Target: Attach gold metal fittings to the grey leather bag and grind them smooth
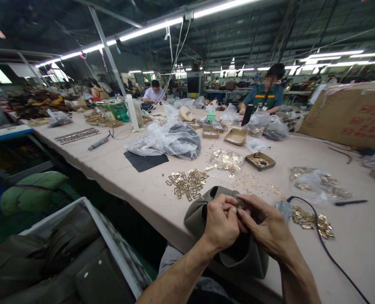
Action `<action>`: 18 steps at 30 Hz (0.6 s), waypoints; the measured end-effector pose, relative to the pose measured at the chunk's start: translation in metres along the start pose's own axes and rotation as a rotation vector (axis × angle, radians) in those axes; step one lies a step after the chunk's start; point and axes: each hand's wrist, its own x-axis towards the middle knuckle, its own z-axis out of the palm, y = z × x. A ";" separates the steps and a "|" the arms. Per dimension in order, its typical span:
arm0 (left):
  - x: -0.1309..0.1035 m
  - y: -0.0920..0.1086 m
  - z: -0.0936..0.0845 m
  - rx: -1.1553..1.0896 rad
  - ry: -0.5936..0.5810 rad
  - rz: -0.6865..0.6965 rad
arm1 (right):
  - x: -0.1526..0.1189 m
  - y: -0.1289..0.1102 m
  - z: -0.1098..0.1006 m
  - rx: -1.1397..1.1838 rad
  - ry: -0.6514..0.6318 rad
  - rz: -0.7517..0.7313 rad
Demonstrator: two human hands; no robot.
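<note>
A grey-green leather-like bag (pixel 196 215) sits at the table's front edge, its opening facing up. My left hand (pixel 222 221) is closed on the bag's upper rim, fingers bent and pressed together. Thumb and fingers of my right hand (pixel 265 221) pinch the same rim from the other side. Between the fingertips shows a small, shiny metal-looking piece (pixel 240 204), mostly covered by the fingers. Just beyond the bag lies a pile of gold rectangular metal frames (pixel 187 183). More gold metal pieces (pixel 314 221) are heaped right of my right hand.
A crate (pixel 90 211) of similar bags stands at lower left. A black cable (pixel 320 236) runs along the right. Plastic bags (pixel 174 139), a shallow tray (pixel 260 161), a pen (pixel 351 203) and a large carton (pixel 348 114) are on the table. A co-worker (pixel 265 95) is across it.
</note>
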 end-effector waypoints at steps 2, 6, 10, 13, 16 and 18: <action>0.000 0.000 -0.001 -0.027 -0.005 -0.022 | 0.000 -0.001 0.000 0.011 -0.011 0.023; 0.001 0.001 -0.003 -0.075 -0.020 -0.064 | 0.000 -0.003 -0.001 0.005 -0.030 0.041; 0.000 0.001 -0.002 -0.145 -0.057 -0.091 | -0.002 0.001 -0.004 0.012 -0.038 0.038; -0.001 0.000 -0.001 -0.171 -0.079 -0.088 | -0.004 0.005 -0.005 0.031 -0.042 0.049; -0.001 -0.001 -0.002 -0.173 -0.086 -0.087 | -0.005 0.008 -0.005 0.046 -0.022 0.054; -0.001 0.000 -0.003 -0.180 -0.092 -0.091 | -0.005 0.009 -0.003 0.044 -0.004 0.055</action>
